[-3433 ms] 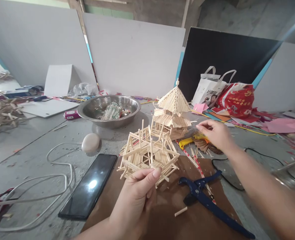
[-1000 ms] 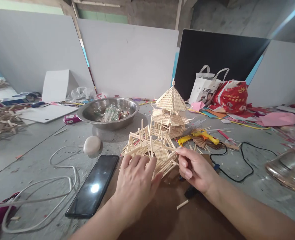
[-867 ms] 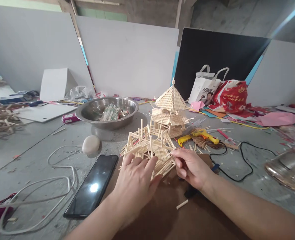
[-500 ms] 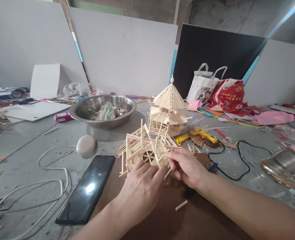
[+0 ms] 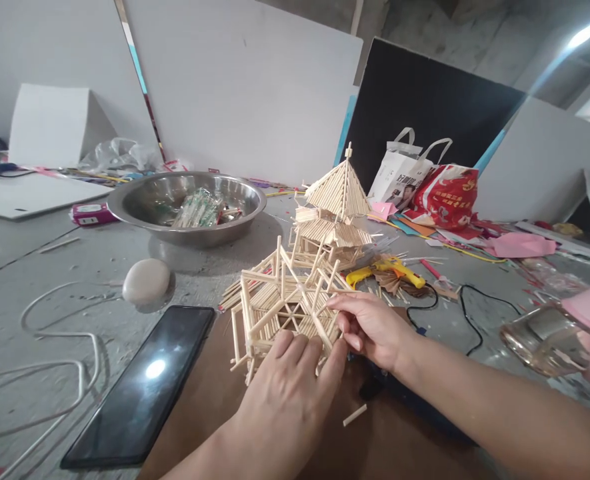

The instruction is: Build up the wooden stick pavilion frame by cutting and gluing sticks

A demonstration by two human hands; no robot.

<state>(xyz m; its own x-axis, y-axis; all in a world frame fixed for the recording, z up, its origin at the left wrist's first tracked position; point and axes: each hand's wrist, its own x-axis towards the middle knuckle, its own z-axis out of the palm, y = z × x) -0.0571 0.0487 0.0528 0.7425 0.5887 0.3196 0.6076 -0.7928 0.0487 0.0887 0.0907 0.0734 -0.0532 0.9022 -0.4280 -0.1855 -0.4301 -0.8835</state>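
A hexagonal frame built of thin wooden sticks stands tilted up over a brown board. My left hand cups its near underside, fingers curled against the sticks. My right hand pinches the frame's right edge with fingertips closed on a stick. Just behind stands a finished stick pagoda with a pointed roof.
A black phone lies left of the board beside a white cable and a pale egg-shaped object. A steel bowl sits behind. A yellow glue gun, loose sticks, bags and a glass jar are at the right.
The frame has been tipped from lying nearly flat to standing on edge facing me. Both hands stay on it. Earlier, my right hand came back from the glue gun area.
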